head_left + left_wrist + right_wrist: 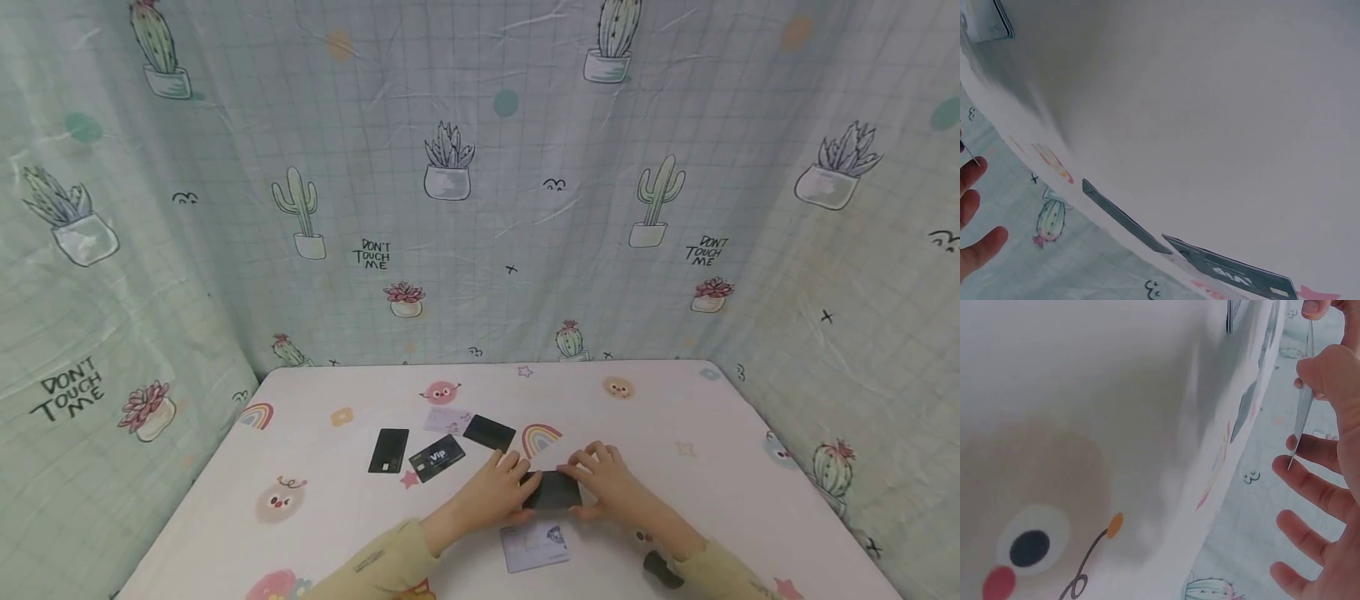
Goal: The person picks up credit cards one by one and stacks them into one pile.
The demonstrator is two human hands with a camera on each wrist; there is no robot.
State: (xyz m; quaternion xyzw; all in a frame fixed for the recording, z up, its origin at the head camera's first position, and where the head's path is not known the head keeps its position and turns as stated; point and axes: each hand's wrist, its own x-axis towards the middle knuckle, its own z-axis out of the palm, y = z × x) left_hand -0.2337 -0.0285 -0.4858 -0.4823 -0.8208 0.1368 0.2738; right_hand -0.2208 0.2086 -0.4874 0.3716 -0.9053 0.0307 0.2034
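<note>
Between them, my left hand [498,490] and right hand [609,482] hold a black card [552,490] raised above the table, thumbs on the near side. Seen edge-on in the right wrist view, the thin card [1303,409] is pinched between thumb and fingertips of the right hand [1329,481], whose other fingers spread apart. Only a few fingers of the left hand [979,247] show at the edge of the left wrist view. Just below the held card, a pale printed card [535,547] lies on the table; the left wrist view shows layered edges there [988,22].
Left of the hands lie a black card [389,451], a black VIP card [437,458], another black card [489,432] and a pale lilac card [447,420]. A small dark object [663,570] is beside the right sleeve. A patterned cloth [480,233] hangs around the table.
</note>
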